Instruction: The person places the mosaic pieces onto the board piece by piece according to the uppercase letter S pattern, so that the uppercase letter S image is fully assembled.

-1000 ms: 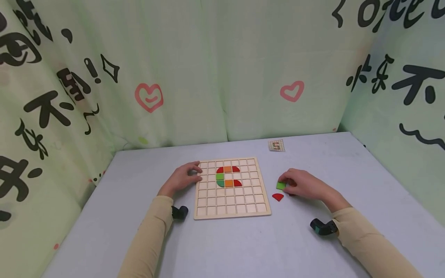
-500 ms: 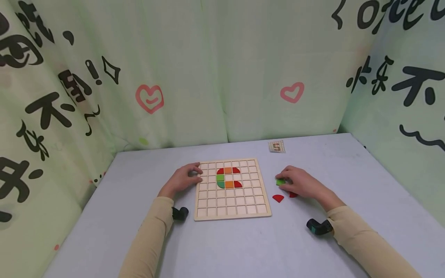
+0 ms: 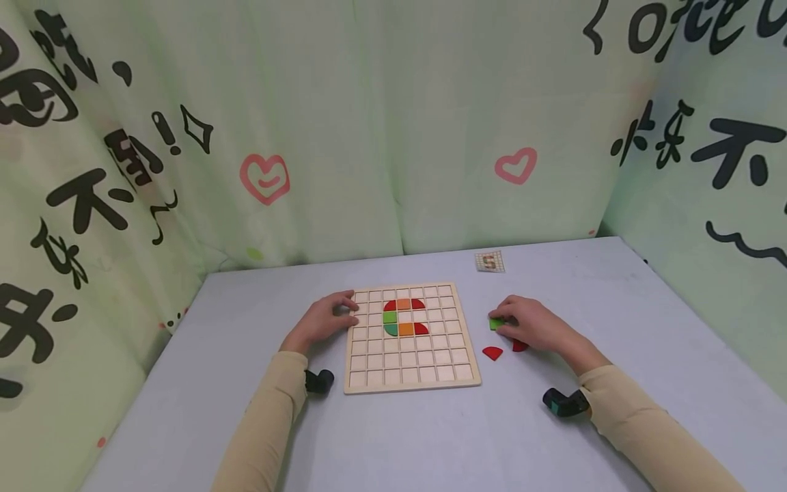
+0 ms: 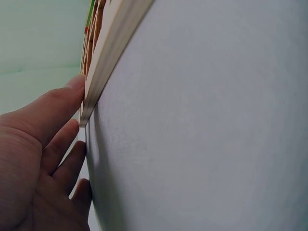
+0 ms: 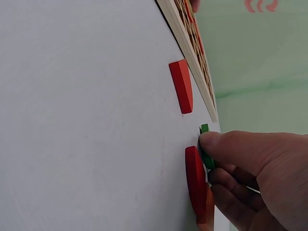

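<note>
My left hand rests at the left edge of a wooden grid board, its thumb touching the rim and its other fingers loosely extended. On the board lie red, orange, green and teal pieces in a C-like shape. Right of the board, my right hand pinches a green square tile between thumb and fingers, low over the table. Near it lie a red quarter-round piece and another red piece partly under the hand. An orange piece shows behind that one.
A small printed card lies at the back of the white-covered table. Green curtains with black lettering and pink hearts stand behind and at both sides. Each wrist wears a black camera.
My right hand has shifted slightly left and away with the green tile, uncovering more of the second red piece. The left hand keeps its place on the board.
</note>
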The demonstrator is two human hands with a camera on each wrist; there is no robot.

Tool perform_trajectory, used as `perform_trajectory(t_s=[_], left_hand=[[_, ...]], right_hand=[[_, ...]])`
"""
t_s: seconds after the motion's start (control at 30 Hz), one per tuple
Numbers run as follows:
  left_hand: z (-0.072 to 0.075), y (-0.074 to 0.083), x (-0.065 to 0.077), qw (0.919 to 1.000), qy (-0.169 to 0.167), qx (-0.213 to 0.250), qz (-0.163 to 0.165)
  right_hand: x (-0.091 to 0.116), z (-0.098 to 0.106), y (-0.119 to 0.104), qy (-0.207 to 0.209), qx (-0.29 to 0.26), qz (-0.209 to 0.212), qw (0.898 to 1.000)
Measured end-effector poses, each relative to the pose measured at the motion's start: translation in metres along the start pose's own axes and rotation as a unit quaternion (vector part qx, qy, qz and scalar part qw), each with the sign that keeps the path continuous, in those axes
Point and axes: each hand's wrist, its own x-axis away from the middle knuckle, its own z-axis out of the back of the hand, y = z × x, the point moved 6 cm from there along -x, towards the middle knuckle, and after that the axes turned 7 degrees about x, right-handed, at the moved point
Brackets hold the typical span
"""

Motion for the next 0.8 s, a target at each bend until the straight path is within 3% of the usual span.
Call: perform_trajectory(t_s=[0.43, 0.8], left_hand=[[0.000, 0.001, -0.001, 1.0000, 0.000, -0.002, -0.008], [0.001, 0.002, 0.000, 0.9999, -0.003, -0.007, -0.014]], right_hand=[[0.001, 0.004, -0.005, 0.028, -0.012, 0.008, 1.000], [-0.002, 0.007, -0.030, 0.026, -0.028, 0.030, 0.999]])
